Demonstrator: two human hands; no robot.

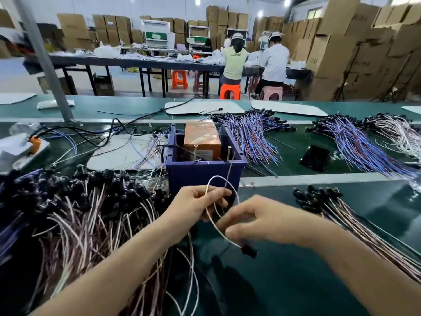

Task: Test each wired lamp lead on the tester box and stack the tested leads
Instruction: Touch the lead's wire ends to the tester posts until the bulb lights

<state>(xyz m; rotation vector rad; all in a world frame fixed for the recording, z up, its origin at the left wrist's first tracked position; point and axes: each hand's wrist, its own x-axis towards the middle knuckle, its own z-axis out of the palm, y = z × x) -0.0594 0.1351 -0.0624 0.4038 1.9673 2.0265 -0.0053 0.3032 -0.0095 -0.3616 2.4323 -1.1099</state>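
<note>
Looking down over the person's own forearms, you face a dark green counter (296, 281) strewn with wire. The left hand (200, 201) has its fingers curled round a thin pale twin-wire lamp lead (216, 176), pinching it just in front of an open-topped dark blue plastic tester box (205, 179). The lead rises from that hand in a loop against the box's front wall. It then curves down to the right hand (252, 222), which pinches it between thumb and fingers close to its small black lamp holder (249, 250). The holder hangs just above the counter.

A darker strand runs from the left hand up toward one of two upright brass posts (228, 152) at the box's near rim. Whether it touches the post cannot be told. Inside the box sits an orange-brown rectangular block (202, 135).

A large tangled heap of pink-brown leads with black holders (79, 208) lies to the left of the box. To the right is a neater fanned stack of similar leads (341, 213). Bundles of blue and purple wires (255, 133) lie beyond the box, with a flat black case (315, 157) near them.

Far behind, two seated people (234, 62) work at a long table in front of stacked brown cardboard cartons (330, 53).
</note>
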